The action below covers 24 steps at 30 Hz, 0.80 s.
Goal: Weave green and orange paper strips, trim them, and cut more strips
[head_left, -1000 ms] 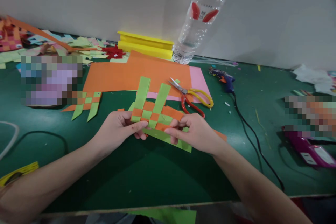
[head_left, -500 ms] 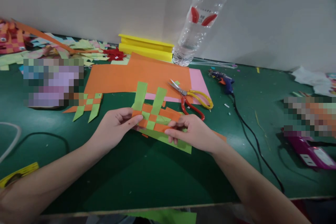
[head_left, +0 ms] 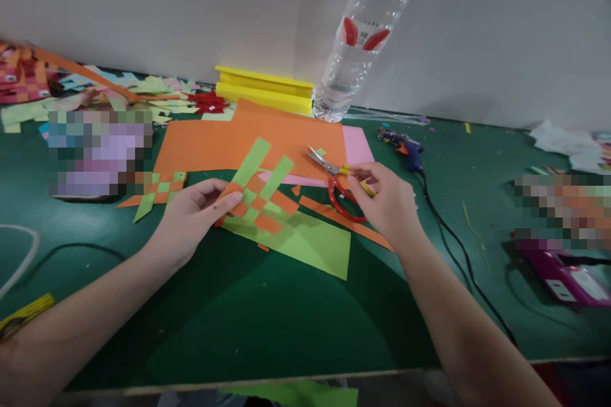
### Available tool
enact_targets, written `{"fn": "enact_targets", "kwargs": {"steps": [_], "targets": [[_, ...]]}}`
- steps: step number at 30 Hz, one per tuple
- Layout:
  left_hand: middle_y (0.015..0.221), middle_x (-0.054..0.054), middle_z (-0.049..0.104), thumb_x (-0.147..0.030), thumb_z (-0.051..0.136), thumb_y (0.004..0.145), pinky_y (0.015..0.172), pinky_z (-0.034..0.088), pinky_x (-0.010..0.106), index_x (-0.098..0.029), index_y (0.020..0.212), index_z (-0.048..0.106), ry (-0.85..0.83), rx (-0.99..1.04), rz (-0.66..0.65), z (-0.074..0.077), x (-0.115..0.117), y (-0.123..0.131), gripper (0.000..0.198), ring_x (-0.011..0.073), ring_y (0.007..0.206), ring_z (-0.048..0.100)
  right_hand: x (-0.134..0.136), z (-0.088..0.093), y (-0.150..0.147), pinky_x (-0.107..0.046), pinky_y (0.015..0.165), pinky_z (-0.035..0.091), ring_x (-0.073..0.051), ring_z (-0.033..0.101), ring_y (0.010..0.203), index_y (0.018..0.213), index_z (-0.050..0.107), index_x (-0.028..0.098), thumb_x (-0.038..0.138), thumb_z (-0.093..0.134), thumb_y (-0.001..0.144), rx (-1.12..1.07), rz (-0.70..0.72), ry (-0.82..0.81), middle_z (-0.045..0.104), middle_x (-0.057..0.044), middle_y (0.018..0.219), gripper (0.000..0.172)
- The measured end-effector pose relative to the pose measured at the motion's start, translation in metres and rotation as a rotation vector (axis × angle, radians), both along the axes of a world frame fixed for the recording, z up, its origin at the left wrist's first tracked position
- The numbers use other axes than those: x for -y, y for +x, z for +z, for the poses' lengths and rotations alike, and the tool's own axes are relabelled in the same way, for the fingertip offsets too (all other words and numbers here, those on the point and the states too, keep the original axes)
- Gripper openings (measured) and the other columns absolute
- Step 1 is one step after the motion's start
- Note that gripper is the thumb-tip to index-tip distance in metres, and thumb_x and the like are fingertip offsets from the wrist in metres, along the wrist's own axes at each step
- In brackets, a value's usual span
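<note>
Between the thumb and fingers of my left hand (head_left: 191, 219) is a woven paper piece (head_left: 258, 187) of orange and green strips, its two green ends pointing up and away. My right hand (head_left: 389, 200) has its fingers closed around the yellow handle of a pair of scissors (head_left: 330, 167), whose blades lie slightly apart over orange paper. The red handle loop is in plain sight. A green paper sheet (head_left: 310, 245) lies under the woven piece, and an orange strip (head_left: 338, 214) lies between it and the scissors. Another woven piece (head_left: 160, 189), partly covered by my left hand, lies farther left.
Behind are large orange sheets (head_left: 200, 146), a yellow folded piece (head_left: 265, 92) and a tall plastic bottle (head_left: 351, 67). A blue glue gun (head_left: 408, 149) trails its black cord on the right, near a magenta power strip (head_left: 558, 273). Paper scraps (head_left: 143, 86) cover the back left.
My right hand has let go of the woven piece and moved right and up to the scissors' yellow handle. My left hand has shifted slightly left, tilting the woven piece.
</note>
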State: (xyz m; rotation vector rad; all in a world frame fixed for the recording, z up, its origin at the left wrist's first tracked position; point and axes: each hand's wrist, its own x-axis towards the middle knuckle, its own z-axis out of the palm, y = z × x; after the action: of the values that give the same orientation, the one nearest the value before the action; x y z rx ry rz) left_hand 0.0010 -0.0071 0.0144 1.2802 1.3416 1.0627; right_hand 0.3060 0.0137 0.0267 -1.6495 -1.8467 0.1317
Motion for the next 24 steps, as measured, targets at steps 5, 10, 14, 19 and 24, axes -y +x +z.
{"fn": "enact_targets", "kwargs": {"steps": [5,10,14,19,24], "targets": [[0.073,0.000,0.065,-0.043,0.072,0.078,0.061,0.052,0.023,-0.021,0.075,0.063,-0.013,0.085,-0.006,-0.002,-0.001,-0.004,0.023,0.0147,0.068,0.062,-0.008,-0.012,0.007,-0.046,0.082,0.050,-0.032,0.061,0.099,0.104,0.062,0.018,0.040,0.058,0.084,0.271,0.005,-0.045,0.068,-0.014,0.103,0.031],[0.067,-0.001,0.060,-0.040,0.071,0.080,0.060,0.051,0.020,-0.020,0.065,0.062,0.007,0.047,0.014,0.004,-0.005,-0.005,0.027,0.0125,0.066,0.059,-0.008,-0.016,0.005,-0.048,0.083,0.049,-0.032,0.061,0.096,0.098,0.062,0.016,0.048,0.056,0.084,0.345,0.005,-0.150,0.067,-0.015,0.101,0.035],[0.063,-0.002,0.058,-0.046,0.073,0.077,0.047,0.047,0.020,-0.019,0.068,0.065,-0.059,0.020,0.004,0.007,-0.007,-0.004,0.029,0.0102,0.050,0.052,-0.007,-0.016,0.006,-0.047,0.083,0.049,-0.032,0.061,0.097,0.098,0.061,0.016,0.045,0.055,0.085,0.346,0.012,-0.141,0.067,-0.015,0.101,0.033],[0.064,-0.001,0.061,-0.053,0.070,0.077,0.042,0.046,0.022,-0.020,0.078,0.066,-0.083,-0.090,-0.099,0.007,-0.006,-0.003,0.033,0.0120,0.047,0.053,-0.006,-0.014,0.007,-0.048,0.081,0.050,-0.036,0.059,0.101,0.112,0.060,0.010,0.045,0.059,0.082,0.471,-0.101,-0.123,0.064,-0.019,0.109,0.046],[0.055,-0.006,0.049,-0.047,0.070,0.076,0.043,0.041,0.022,-0.021,0.099,0.066,0.126,-0.324,-0.197,0.007,0.001,-0.002,0.035,0.0125,0.046,0.046,-0.008,-0.013,0.013,-0.049,0.084,0.051,-0.037,0.060,0.103,0.114,0.063,0.011,0.055,0.060,0.081,0.455,-0.137,-0.215,0.066,-0.018,0.106,0.055]]}}
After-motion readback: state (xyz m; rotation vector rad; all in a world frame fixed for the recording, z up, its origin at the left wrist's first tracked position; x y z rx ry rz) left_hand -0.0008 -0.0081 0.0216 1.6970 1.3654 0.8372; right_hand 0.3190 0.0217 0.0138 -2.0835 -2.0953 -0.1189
